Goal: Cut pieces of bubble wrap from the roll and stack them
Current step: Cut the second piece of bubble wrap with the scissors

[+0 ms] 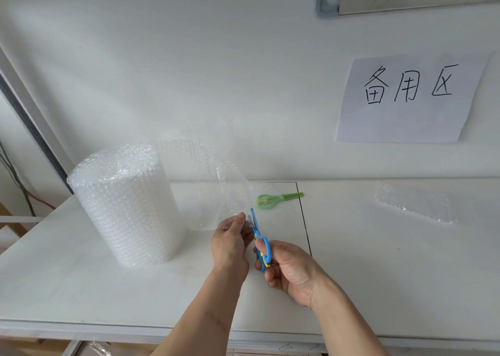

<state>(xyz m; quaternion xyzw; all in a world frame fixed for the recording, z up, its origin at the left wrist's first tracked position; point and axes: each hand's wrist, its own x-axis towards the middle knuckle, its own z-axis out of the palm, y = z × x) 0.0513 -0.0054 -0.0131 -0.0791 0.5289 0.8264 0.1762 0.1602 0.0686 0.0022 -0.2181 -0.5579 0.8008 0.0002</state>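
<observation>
The bubble wrap roll (127,207) stands upright on the white table (81,288), its loose sheet (216,190) curving out to the right, where the left hand (230,243) pinches its lower edge. The right hand (288,267) grips blue scissors (260,243), blades up beside that edge. Cut bubble wrap pieces (414,205) lie far right; green scissors (276,200) rest behind the sheet

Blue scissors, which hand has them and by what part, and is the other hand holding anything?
The right hand grips the blue scissors by their handle loops. The left hand pinches the lower edge of the loose bubble wrap sheet.
</observation>
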